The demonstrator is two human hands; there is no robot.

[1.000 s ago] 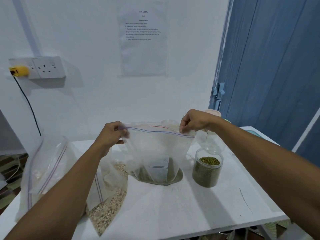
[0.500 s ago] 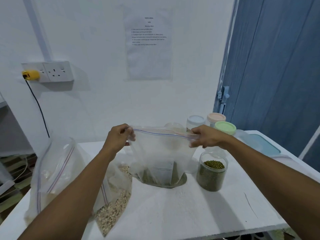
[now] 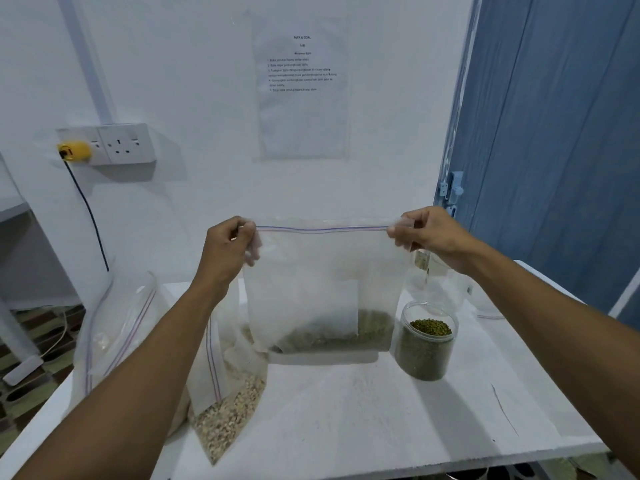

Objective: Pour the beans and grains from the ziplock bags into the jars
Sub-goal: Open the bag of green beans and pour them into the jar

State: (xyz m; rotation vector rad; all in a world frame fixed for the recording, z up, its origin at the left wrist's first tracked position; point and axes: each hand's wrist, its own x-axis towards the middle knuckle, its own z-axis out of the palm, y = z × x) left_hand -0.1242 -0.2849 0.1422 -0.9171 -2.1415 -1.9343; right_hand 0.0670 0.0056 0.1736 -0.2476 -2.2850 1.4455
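Observation:
A clear ziplock bag (image 3: 322,282) with a little heap of green beans at its bottom hangs just above the white table (image 3: 381,417). My left hand (image 3: 227,249) pinches its top left corner and my right hand (image 3: 427,232) pinches the top right corner, stretching the zip line taut and straight. To the right of the bag stands an open clear jar (image 3: 426,341) nearly full of green beans. A second bag (image 3: 228,407) with pale grains leans at the left, under my left forearm.
A large, nearly empty ziplock bag (image 3: 114,327) stands at the table's left edge. More clear jars (image 3: 436,282) sit behind my right wrist, partly hidden. A wall socket (image 3: 117,143) with a yellow plug and black cable is at the back left; a blue door (image 3: 554,133) is to the right.
Both hands have lifted the bean bag and pulled its top corners apart, so the zip line is now straight and the bag hangs flat. The camera has tilted upward.

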